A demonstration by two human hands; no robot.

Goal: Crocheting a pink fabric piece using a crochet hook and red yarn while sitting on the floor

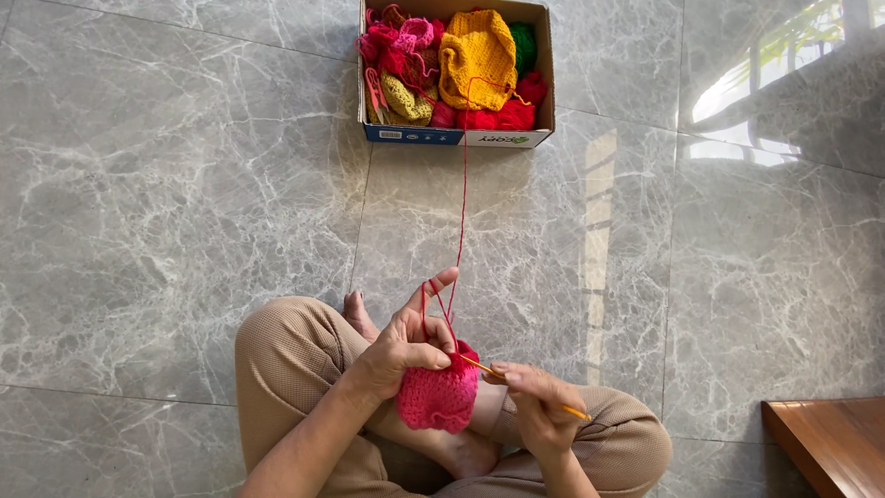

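Observation:
My left hand (406, 343) pinches the top edge of a pink crocheted piece (440, 398), with red yarn (462, 203) looped over its raised forefinger. My right hand (537, 404) grips a thin yellow crochet hook (525, 387), whose tip sits at the upper edge of the pink piece. The strand of red yarn runs up across the floor into a cardboard box (544, 65). I sit cross-legged in beige trousers, the work over my lap.
The open cardboard box holds yellow, pink, red and green crocheted pieces and yarn balls at the top centre. Grey marble floor tiles (166, 203) lie all round. A brown wooden corner (830, 443) shows at the bottom right. Sunlight patches fall at the upper right.

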